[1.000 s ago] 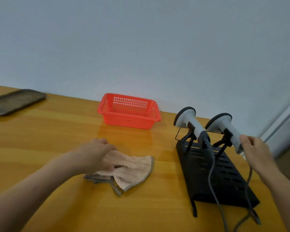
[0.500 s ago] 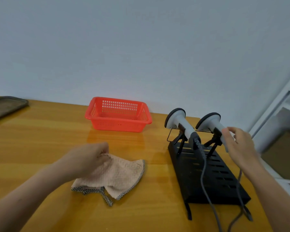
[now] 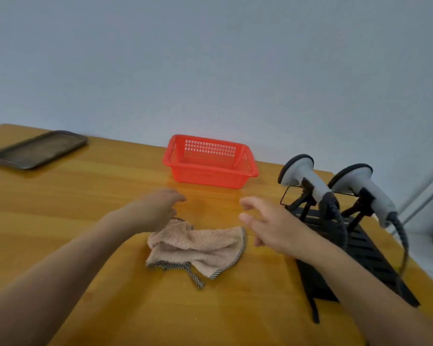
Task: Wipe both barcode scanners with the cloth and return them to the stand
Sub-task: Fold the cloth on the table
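Observation:
Two grey-white barcode scanners, the left one (image 3: 308,181) and the right one (image 3: 365,191), rest side by side on a black slotted stand (image 3: 365,248), their dark cables trailing down over it. A crumpled beige cloth (image 3: 198,245) with a checked border lies on the wooden table. My left hand (image 3: 155,211) hovers at the cloth's far left corner, fingers apart, holding nothing. My right hand (image 3: 268,223) is open above the cloth's right edge, left of the stand, touching neither scanner.
A red plastic basket (image 3: 210,163) stands behind the cloth near the wall. A dark flat tray (image 3: 38,149) lies at the far left of the table (image 3: 85,196). The table's right edge runs just past the stand.
My right hand has left the right scanner and moved left to the cloth. My left hand has let go of the cloth, which now lies more bunched. The view has shifted.

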